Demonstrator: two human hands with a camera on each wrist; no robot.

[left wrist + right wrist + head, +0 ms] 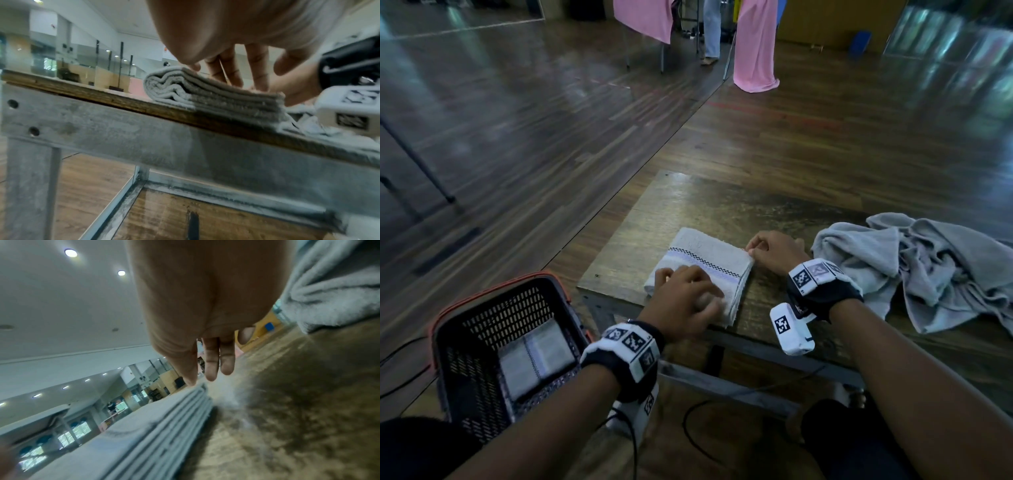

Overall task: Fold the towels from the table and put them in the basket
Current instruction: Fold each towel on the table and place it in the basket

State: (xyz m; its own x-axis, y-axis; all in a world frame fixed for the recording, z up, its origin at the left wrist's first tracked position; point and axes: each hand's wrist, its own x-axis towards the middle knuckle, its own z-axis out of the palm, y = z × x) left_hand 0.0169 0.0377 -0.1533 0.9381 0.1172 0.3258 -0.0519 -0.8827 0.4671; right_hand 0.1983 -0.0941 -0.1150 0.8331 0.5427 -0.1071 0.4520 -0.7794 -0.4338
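Note:
A folded white towel (702, 270) with a checked stripe lies on the wooden table (722, 205), near its front left corner. My left hand (685, 298) rests flat on the towel's near part, its fingers (232, 71) pressing down on the stacked layers (216, 95). My right hand (767, 251) pinches the towel's far right corner between thumb and fingertips. In the right wrist view the thumb (191, 378) touches the top edge of the layers (144, 434). A dark plastic basket (482, 329) stands on the floor at the left, holding another folded towel (537, 356).
A heap of unfolded grey towels (914, 263) lies on the right of the table, close behind my right wrist (333, 288). Cables run on the floor beneath the table's metal frame (144, 138). Pink cloths (755, 44) hang far off.

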